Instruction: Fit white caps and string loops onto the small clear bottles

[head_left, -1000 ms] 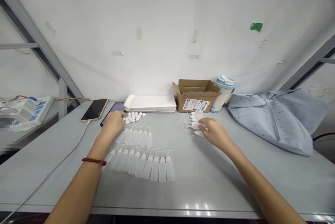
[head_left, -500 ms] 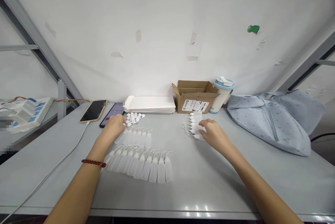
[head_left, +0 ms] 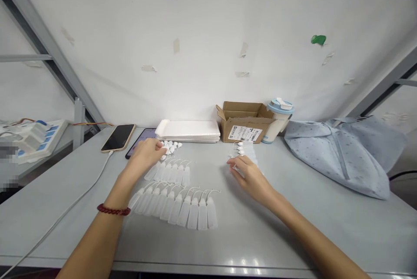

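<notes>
My left hand (head_left: 146,156) reaches to a small heap of white caps (head_left: 172,145), its fingertips pinched at the heap's near edge; what they hold is too small to name. My right hand (head_left: 249,177) curls over the near end of a loose pile of small translucent bottles (head_left: 243,151) and grips one, mostly hidden. Two rows of the same bottles lie flat between my arms, a short row (head_left: 172,171) and a longer one (head_left: 177,206), each bottle with a thin tethered cap.
On the grey table (head_left: 293,227) a phone (head_left: 117,137) on a white cable (head_left: 65,211) lies far left, a second phone (head_left: 140,138) beside it. Along the wall stand a stack of white trays (head_left: 189,130), a cardboard box (head_left: 244,126), a lidded cup (head_left: 278,119) and a blue cloth bag (head_left: 345,153).
My right hand has pulled back from the bottle pile, leftward and toward me. My left hand has shifted slightly right to the caps.
</notes>
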A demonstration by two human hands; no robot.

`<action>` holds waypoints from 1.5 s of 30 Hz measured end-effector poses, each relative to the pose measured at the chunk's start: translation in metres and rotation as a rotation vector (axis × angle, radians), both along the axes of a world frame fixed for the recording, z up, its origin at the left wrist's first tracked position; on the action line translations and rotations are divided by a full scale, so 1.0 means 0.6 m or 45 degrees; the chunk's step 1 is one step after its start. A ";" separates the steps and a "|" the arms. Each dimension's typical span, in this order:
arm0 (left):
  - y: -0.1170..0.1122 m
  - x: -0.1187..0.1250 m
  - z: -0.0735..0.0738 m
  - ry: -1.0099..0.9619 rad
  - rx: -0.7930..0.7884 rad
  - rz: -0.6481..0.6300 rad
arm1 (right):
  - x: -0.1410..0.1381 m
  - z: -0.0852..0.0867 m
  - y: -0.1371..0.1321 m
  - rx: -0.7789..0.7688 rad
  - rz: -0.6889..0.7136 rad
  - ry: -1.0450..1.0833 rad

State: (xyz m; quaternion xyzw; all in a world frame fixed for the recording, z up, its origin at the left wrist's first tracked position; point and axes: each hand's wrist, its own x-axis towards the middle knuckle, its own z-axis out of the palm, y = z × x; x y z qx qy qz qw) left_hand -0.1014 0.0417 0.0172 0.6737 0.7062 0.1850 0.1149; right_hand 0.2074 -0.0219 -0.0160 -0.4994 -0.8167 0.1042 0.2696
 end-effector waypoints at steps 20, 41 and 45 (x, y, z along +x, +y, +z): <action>-0.029 0.093 -0.008 -1.024 -0.073 -0.253 | -0.149 -0.001 0.035 -0.206 0.536 -0.233; -0.071 0.143 -0.010 -1.256 -0.405 -0.486 | -0.056 -0.001 -0.019 0.169 0.316 0.038; -0.071 0.142 -0.011 -1.280 -0.409 -0.597 | -0.056 0.006 -0.025 0.074 0.396 0.136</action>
